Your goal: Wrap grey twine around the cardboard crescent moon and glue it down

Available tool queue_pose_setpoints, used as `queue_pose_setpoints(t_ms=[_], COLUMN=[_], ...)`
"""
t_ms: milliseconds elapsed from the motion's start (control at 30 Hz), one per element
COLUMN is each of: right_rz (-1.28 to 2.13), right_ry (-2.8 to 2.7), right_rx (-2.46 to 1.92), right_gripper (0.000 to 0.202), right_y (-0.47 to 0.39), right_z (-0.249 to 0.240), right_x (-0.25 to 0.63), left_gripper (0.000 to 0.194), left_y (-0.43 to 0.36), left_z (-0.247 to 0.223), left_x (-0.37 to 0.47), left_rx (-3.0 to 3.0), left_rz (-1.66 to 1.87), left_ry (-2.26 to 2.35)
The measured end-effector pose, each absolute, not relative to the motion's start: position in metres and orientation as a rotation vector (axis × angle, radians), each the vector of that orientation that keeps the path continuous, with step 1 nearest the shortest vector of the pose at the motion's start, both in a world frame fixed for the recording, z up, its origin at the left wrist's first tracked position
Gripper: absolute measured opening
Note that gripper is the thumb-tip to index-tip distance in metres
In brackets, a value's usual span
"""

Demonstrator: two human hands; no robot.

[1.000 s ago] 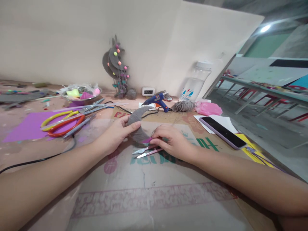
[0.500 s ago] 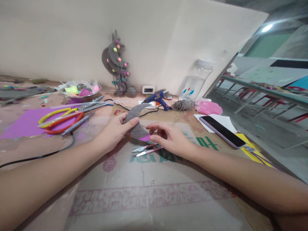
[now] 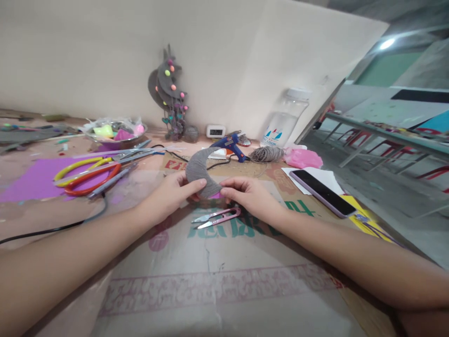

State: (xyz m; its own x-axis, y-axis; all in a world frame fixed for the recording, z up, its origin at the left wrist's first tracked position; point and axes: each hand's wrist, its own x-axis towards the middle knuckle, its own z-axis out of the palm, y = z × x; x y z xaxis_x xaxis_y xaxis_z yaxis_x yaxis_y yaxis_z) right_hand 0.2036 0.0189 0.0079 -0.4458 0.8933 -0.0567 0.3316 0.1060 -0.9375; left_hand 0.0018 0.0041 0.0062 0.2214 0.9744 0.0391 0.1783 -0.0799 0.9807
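Note:
A crescent moon (image 3: 200, 169) wrapped in grey yarn is held up between my two hands, a bit of bare purple showing at its lower right tip. My left hand (image 3: 177, 189) grips its outer curve, thumb on the front and fingers behind. At the purple tip, my right hand (image 3: 247, 194) is closed with thumb and fingers pinched on it. Just below lies a pair of pink-handled thread snips (image 3: 224, 216), blades pointing left. Behind the moon sits a blue glue gun (image 3: 232, 144), near a skein of grey yarn (image 3: 267, 154).
To the left are scissors with yellow and red handles (image 3: 91, 175) on purple sheet (image 3: 21, 182), and a bowl (image 3: 115, 140). A phone (image 3: 322, 193) lies right. A bottle (image 3: 286, 119), small clock (image 3: 215, 131) and moon ornament (image 3: 170, 89) stand along the wall.
My right hand has closed on the moon's purple tip, where its fingers were loosely apart before. The moon has tilted slightly, and the snips' pink handle is now uncovered.

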Motion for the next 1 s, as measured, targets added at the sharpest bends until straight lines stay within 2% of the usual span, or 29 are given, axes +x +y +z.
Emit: queue_pose_setpoints(t_ms=[133, 367, 467, 567, 700, 733, 867, 1000], right_rz=[1.429, 1.368, 1.367, 1.299, 0.855, 0.744, 0.579, 0.715], right_ry=[-1.832, -1.861, -1.878, -1.943, -2.045, -2.026, -1.815, -1.783], right_rx=[-1.132, -1.132, -1.159, -1.123, -1.078, -1.072, -1.04, -1.009], right_gripper=[0.035, 0.02, 0.02, 0.027, 0.052, 0.05, 0.011, 0.011], right_y=[0.019, 0.017, 0.016, 0.015, 0.016, 0.017, 0.018, 0.021], right_z=[0.004, 0.005, 0.006, 0.007, 0.011, 0.012, 0.013, 0.018], right_x=[0.202, 0.2, 0.201, 0.201, 0.205, 0.206, 0.211, 0.217], left_gripper=[0.025, 0.023, 0.021, 0.021, 0.021, 0.022, 0.024, 0.024], left_y=[0.005, 0.007, 0.007, 0.007, 0.008, 0.008, 0.009, 0.01], left_z=[0.005, 0.002, 0.003, 0.003, 0.004, 0.003, 0.002, 0.0], left_x=[0.003, 0.004, 0.005, 0.006, 0.005, 0.005, 0.005, 0.004], left_rx=[1.42, 1.464, 1.452, 1.376, 1.245, 1.24, 1.225, 1.203], left_rz=[1.034, 1.025, 1.022, 1.043, 1.113, 1.12, 1.14, 1.16], left_ry=[1.137, 1.099, 1.104, 1.087, 1.082, 1.086, 1.103, 1.08])
